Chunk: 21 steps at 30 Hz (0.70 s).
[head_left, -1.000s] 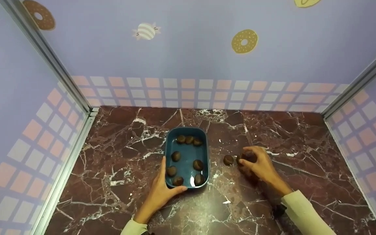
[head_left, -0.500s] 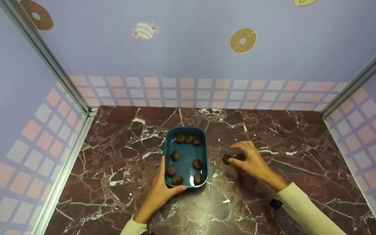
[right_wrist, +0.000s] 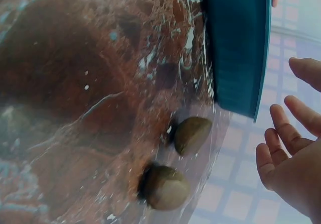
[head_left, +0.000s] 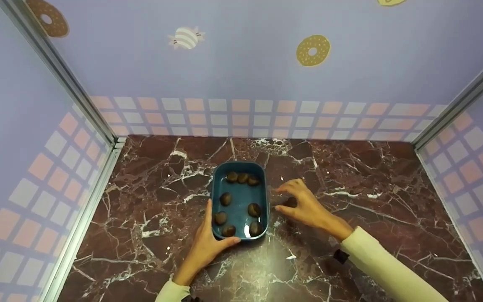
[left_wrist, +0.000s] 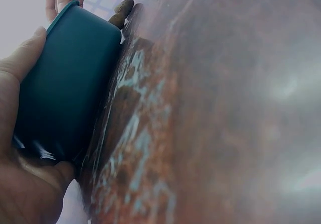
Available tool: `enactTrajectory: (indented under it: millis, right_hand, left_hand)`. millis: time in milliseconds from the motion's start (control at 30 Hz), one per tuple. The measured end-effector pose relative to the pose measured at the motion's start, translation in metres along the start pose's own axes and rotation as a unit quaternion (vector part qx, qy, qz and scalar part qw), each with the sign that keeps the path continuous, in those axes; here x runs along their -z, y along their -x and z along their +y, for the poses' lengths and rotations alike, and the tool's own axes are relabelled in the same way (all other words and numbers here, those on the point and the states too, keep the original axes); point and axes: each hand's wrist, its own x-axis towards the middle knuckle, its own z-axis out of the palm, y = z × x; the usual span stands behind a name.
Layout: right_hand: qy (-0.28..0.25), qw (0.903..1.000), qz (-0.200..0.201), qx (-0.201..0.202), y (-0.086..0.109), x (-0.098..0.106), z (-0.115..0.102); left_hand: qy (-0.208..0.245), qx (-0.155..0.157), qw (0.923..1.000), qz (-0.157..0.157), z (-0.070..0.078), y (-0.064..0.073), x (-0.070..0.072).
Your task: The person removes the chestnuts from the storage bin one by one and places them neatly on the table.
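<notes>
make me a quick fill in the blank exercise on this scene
The left grip holds the container, while the right grip holds ____.
The container shows ____ nuts inside.
Three of them sit in a row at its ____ end in the head view.
The right wrist view shows ____ loose nuts.

Missing words: nothing; eight; far; two

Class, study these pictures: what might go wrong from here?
The right hand might brush the two loose brown nuts on the marble surface, setting them rolling. If the left hand tips the blue box it grips, the nuts inside could slide about.
</notes>
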Motion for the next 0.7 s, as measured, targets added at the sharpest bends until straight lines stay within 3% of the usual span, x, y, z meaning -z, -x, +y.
enactTrajectory:
  millis: [400,700]
  right_hand:
    - [-0.003,0.9991,-0.038,0.017,-0.015,-0.011,-0.007]
    - [0.0,0.9981,-0.052,0.034,-0.024,-0.024,-0.013]
  left_hand:
    - [0.018,0.003,0.9998,-0.007,0.0,-0.002,0.001]
    - [-0.001,-0.005,1.0,-0.001,0.001,-0.001,0.001]
